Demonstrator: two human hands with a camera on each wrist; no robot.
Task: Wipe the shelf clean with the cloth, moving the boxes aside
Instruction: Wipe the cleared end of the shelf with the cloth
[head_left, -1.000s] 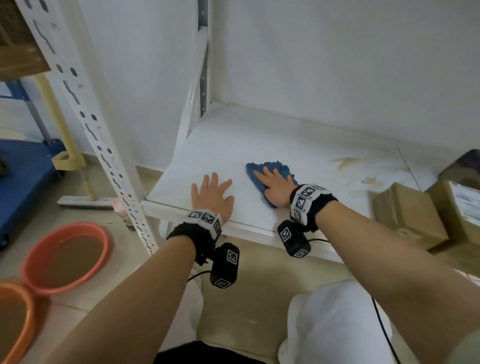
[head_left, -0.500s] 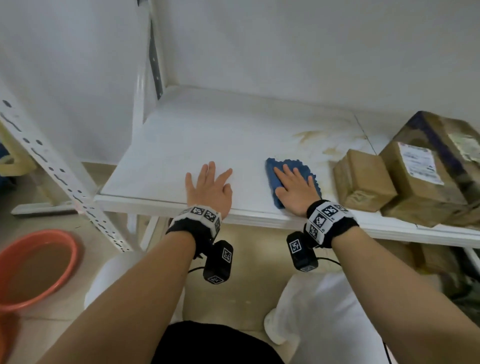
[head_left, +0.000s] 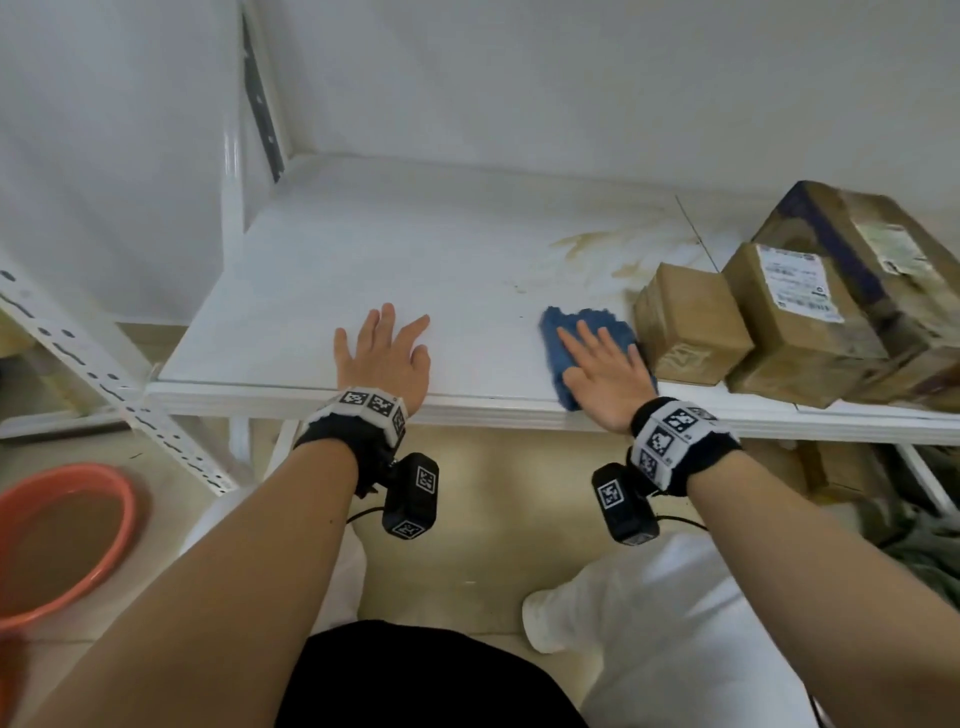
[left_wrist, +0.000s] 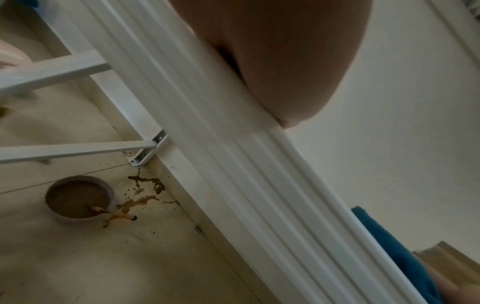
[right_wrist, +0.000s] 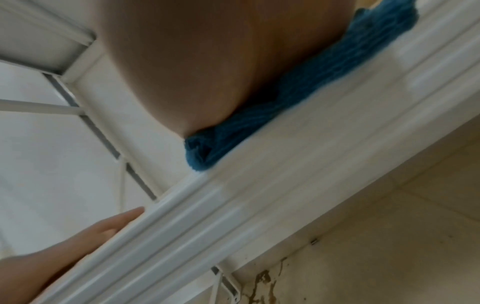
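Observation:
A blue cloth (head_left: 563, 358) lies near the front edge of the white shelf (head_left: 405, 249). My right hand (head_left: 605, 364) presses flat on the blue cloth (right_wrist: 298, 102) with straight fingers, just left of a small cardboard box (head_left: 691, 327). Two larger boxes (head_left: 800, 312) stand further right. My left hand (head_left: 387, 353) rests flat on the bare shelf, fingers spread, holding nothing. Brown stains (head_left: 597, 249) mark the shelf behind the cloth. In the left wrist view the shelf's front rim (left_wrist: 246, 185) and the cloth's edge (left_wrist: 384, 242) show.
An orange basin (head_left: 57, 540) of brown water sits on the floor at the left. A perforated white upright (head_left: 104, 384) slants beside it. Under the shelf stands a small bowl (left_wrist: 78, 197) with brown splashes (left_wrist: 145, 191) on the floor tiles. More boxes (head_left: 841, 467) lie below right.
My right hand has slid the cloth rightward along the front of the shelf until it sits beside the small box. My left hand has stayed flat on the shelf.

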